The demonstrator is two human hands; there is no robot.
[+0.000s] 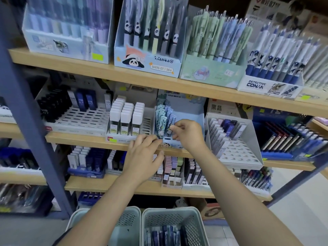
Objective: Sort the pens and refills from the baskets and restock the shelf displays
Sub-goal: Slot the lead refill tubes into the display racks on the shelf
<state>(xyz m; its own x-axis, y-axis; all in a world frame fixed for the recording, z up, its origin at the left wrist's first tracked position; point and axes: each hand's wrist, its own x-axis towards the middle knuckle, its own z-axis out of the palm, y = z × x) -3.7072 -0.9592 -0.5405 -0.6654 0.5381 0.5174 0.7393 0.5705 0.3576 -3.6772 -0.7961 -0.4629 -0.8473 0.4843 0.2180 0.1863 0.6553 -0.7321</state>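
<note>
A light-blue cartoon display box [188, 110] stands on the middle shelf, with several slim blue and green refill cases [164, 116] in its left part. My right hand [190, 134] pinches one refill case [170, 129] at the front of that row. My left hand [143, 157] lies with its fingers spread against the shelf edge, fingertips touching the box's lower left front. Two pale grey-green baskets sit below; the right basket [192, 221] holds several dark blue refill packs [165, 236], and my left arm covers the inside of the left basket [131, 219].
White lead cases [126, 118] stand left of the blue box, a grey tiered tray with HB cases [230, 137] right of it. Pen displays fill the top shelf, among them a panda box [147, 63]. A blue steel upright [26, 110] runs down the left.
</note>
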